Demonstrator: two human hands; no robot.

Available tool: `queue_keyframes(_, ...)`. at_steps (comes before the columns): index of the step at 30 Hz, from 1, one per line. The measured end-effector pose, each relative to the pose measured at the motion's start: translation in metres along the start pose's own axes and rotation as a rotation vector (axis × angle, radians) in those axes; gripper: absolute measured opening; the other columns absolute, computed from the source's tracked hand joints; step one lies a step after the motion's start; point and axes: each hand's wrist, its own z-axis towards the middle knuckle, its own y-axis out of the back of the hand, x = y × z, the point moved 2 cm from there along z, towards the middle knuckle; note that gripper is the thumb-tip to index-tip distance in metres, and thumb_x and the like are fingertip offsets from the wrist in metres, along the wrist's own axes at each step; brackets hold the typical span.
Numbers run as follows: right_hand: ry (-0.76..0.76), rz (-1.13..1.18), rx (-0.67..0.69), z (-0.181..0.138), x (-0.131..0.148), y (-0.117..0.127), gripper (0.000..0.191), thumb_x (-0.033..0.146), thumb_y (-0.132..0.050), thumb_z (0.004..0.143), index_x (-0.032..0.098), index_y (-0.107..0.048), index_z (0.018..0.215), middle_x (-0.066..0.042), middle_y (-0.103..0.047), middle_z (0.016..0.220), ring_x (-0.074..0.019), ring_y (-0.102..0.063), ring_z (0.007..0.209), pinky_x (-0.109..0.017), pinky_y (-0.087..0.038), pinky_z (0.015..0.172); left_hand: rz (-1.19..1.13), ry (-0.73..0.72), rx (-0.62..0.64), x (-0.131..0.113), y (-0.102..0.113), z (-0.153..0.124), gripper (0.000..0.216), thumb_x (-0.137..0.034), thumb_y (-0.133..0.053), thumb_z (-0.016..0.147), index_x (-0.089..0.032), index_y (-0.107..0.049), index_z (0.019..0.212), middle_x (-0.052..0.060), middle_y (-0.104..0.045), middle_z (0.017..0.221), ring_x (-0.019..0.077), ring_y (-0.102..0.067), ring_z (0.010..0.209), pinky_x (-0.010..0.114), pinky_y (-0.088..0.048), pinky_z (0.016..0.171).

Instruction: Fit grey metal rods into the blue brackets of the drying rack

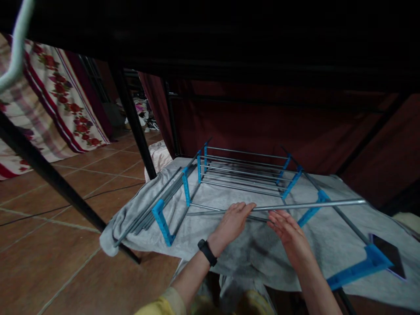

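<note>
My left hand (233, 219), with a black band on its wrist, is closed over a long thin metal rod (308, 205). The rod lies nearly level across the near part of a partly assembled rack with blue plastic brackets (186, 186) and several metal crossbars (243, 189). Close under the rod, my right hand (289, 234) has its fingers stretched out and palm turned partly up. Its fingertips are at the rod; I cannot tell whether they touch it. Several loose grey tubes (156, 205) lie left of the rack.
A grey blanket (262, 262) covers the low bed under the rack. A phone (390, 256) lies at the right beside a blue bracket. Black metal posts (131, 118) stand at the left, and a dark frame hangs overhead. A cable (82, 199) crosses the tiled floor.
</note>
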Motion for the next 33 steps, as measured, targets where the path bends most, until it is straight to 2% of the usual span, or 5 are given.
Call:
queue_keyframes(3, 0.023, 0.035, -0.014, 0.002, -0.004, 0.005, 0.040, 0.039, -0.086, 0.068, 0.028, -0.073, 0.103, -0.004, -0.077, 0.105, -0.0222, -0.071, 0.104, -0.042, -0.055, 0.101, 0.130, -0.011, 0.065, 0.006, -0.007, -0.003, 0.054, -0.007, -0.040, 0.095, -0.025, -0.048, 0.145, 0.008, -0.064, 0.111, 0.0219, -0.060, 0.106, 0.038, -0.046, 0.099)
queue_keyframes(6, 0.002, 0.056, -0.038, 0.009, -0.011, 0.010, 0.042, 0.040, -0.086, 0.069, 0.027, -0.073, 0.106, -0.005, -0.077, 0.108, -0.0213, -0.072, 0.099, -0.045, -0.054, 0.103, 0.203, -0.012, 0.076, 0.013, -0.012, -0.007, 0.054, -0.005, -0.041, 0.094, -0.026, -0.051, 0.143, 0.007, -0.064, 0.109, 0.0225, -0.059, 0.105, 0.039, -0.045, 0.099)
queue_keyframes(17, -0.083, 0.168, -0.161, 0.039, -0.064, 0.039, 0.023, 0.034, -0.088, 0.068, 0.024, -0.074, 0.083, -0.002, -0.077, 0.089, -0.0179, -0.073, 0.091, -0.039, -0.057, 0.100, 0.266, 0.100, 0.158, 0.053, -0.032, -0.027, 0.050, -0.003, -0.044, 0.092, -0.023, -0.059, 0.134, 0.008, -0.067, 0.116, 0.0227, -0.060, 0.112, 0.041, -0.041, 0.106)
queue_keyframes(24, -0.149, 0.159, -0.224, 0.055, -0.093, 0.074, 0.017, 0.032, -0.084, 0.068, 0.024, -0.072, 0.077, -0.002, -0.077, 0.089, -0.0187, -0.073, 0.093, -0.040, -0.056, 0.103, 0.290, 0.275, 0.224, 0.096, -0.029, -0.056, 0.048, -0.002, -0.041, 0.092, -0.023, -0.063, 0.129, 0.009, -0.067, 0.117, 0.0227, -0.060, 0.113, 0.039, -0.041, 0.103)
queue_keyframes(33, -0.117, 0.096, -0.277, 0.068, -0.106, 0.109, 0.019, 0.033, -0.085, 0.066, 0.027, -0.069, 0.075, -0.001, -0.077, 0.088, -0.0203, -0.074, 0.088, -0.039, -0.064, 0.088, 0.346, 0.435, 0.119, 0.140, -0.015, -0.091, 0.035, -0.011, -0.037, 0.096, -0.018, -0.070, 0.107, 0.010, -0.068, 0.105, 0.0248, -0.060, 0.104, 0.042, -0.039, 0.100)
